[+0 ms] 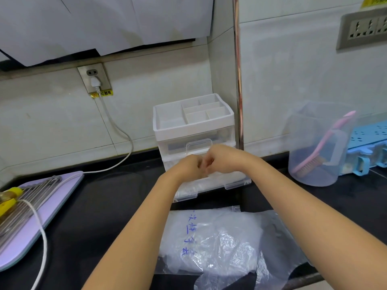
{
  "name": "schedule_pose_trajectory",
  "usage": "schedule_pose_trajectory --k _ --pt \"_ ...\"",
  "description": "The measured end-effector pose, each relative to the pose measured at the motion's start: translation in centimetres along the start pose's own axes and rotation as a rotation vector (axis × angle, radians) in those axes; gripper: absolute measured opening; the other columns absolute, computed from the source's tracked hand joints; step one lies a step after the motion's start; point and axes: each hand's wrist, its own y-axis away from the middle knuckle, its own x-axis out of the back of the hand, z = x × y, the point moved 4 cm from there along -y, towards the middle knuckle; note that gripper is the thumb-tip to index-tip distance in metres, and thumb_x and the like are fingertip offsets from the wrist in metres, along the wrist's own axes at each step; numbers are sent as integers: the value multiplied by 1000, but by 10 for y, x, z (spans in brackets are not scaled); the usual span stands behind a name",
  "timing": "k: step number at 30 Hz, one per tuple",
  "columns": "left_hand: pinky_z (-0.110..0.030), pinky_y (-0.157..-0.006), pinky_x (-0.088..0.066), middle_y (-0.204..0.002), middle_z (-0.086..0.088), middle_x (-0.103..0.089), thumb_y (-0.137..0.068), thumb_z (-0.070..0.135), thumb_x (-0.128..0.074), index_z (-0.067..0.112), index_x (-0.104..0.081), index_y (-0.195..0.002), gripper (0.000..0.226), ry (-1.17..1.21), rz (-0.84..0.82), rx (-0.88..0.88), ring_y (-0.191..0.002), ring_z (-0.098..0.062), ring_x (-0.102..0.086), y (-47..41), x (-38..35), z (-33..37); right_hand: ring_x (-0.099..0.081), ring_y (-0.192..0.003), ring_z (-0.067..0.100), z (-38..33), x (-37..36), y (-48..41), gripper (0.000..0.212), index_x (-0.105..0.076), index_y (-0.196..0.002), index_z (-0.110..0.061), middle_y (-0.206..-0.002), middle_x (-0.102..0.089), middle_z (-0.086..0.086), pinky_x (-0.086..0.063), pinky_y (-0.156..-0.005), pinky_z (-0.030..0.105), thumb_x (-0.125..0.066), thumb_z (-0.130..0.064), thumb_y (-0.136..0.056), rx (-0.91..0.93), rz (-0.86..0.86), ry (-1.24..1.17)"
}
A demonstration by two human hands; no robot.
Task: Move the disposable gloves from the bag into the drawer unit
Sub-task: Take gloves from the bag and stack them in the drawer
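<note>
Disposable gloves bunched in clear bag on counter, before drawer unit. Left hand, right hand meet knuckle-to-knuckle over pulled-out bottom drawer, fingers curled (pinching anything? cannot tell).

A clear plastic bag with blue handwriting lies flat on the black counter, with crumpled see-through gloves in and spilling from it. Just behind it the white and clear drawer unit stands upright against the wall. Its bottom drawer is pulled out, with filmy plastic inside.
</note>
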Motion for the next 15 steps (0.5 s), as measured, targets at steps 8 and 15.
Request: schedule_pose_trajectory --k 8,15 --pt "-29 -77 -44 -119 -5 -56 -91 17 -52 12 -51 -126 36 -408 -241 143 -93 -22 -50 3 10 -11 -49 -102 24 19 -8 -12 24 -60 -108 -3 -118 -55 10 -42 -86 30 -40 -9 -95 -224 -262 313" --pt "-31 -65 -45 -113 -3 -56 -83 26 -67 15 -52 -133 54 -681 -364 250 -92 -26 -56 3 24 -4 -40 -132 29 18 -9 -20 48 -33 -145 -2 -151 -32 14 -37 -103 34 -31 -4 -97 -312 -267 410"
